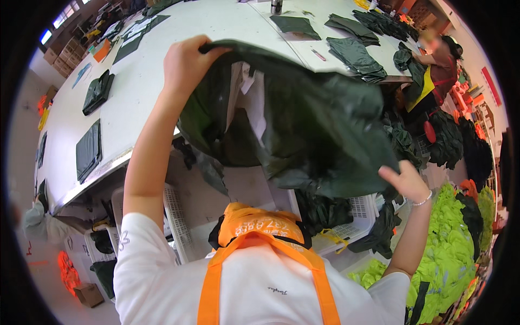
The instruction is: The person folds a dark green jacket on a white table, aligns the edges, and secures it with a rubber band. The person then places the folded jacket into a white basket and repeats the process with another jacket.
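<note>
A dark green, shiny waterproof garment (325, 124) is spread in the air in front of me, over the near edge of the table. My left hand (187, 62) is raised at its upper left corner, fingers closed around the edge. At its lower right corner is my right hand (409, 184), lower down, with thumb and fingers closed on the fabric. White paper-like or lining material (254, 103) shows inside the garment's opening. Blur softens the fabric's right part, and its folds hide some of the table behind.
A large white table (157, 70) carries several folded dark green pieces (89, 149). Below its edge stand white plastic baskets (181, 222) with dark fabric. Bright yellow-green garments (441, 249) are piled at my right. A co-worker (444, 65) handles dark fabric at the far right.
</note>
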`<state>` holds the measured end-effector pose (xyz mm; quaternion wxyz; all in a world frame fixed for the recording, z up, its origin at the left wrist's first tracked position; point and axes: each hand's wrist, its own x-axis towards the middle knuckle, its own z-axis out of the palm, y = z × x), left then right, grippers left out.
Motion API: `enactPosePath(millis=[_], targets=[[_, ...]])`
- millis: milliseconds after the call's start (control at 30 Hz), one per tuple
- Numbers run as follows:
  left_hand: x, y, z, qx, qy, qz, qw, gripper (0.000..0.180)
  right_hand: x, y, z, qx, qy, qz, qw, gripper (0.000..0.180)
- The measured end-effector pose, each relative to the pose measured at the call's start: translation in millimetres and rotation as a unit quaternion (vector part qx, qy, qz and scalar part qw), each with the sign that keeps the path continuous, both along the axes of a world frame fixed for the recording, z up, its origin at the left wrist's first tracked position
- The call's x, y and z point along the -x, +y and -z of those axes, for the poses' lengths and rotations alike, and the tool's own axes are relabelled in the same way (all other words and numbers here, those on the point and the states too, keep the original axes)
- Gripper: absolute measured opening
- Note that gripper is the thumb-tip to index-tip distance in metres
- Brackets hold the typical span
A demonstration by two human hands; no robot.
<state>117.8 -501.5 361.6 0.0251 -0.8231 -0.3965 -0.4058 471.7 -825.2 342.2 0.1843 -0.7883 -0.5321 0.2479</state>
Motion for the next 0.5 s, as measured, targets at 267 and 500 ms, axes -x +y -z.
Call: enactPosePath(millis=[267,500], targets=[[15.7,-73.2,-52.1,-0.196,-0.136,0.029,0.971,0.02,-12.4,23.9,-1.7,0.002,0.037,-0.07,0.997,0.04],[41.5,-85.5,-56.4,-0.15,-0.204,-0.002,0.967,0.014,47.5,6.7,-101.5,-0.579,0.074,-0.144,0.799,0.059]])
